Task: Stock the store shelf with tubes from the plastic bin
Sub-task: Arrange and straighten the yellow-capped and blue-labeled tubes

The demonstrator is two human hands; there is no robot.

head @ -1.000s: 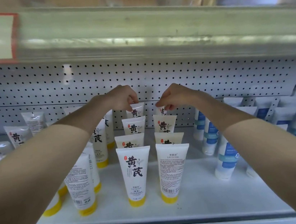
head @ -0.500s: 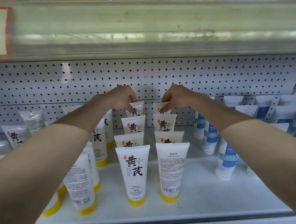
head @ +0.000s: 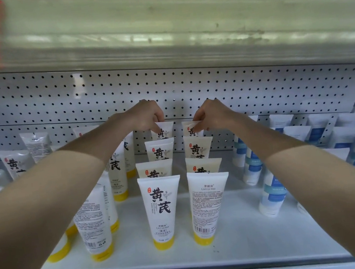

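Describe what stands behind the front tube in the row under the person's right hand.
Three more tubes line up behind the front tube, the rearmost tube pinched by the right hand, then pegboard. Only their tops show; lower bodies and caps are covered.

One left hand (head: 147,118), one right hand (head: 213,116) — eight tubes (head: 161,208) in two middle rows.

White yellow-capped tubes (head: 161,206) upright on shelf (head: 241,234)

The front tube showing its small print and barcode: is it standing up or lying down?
Upright. The tube stands on its yellow cap on the shelf, flat crimped end pointing up.
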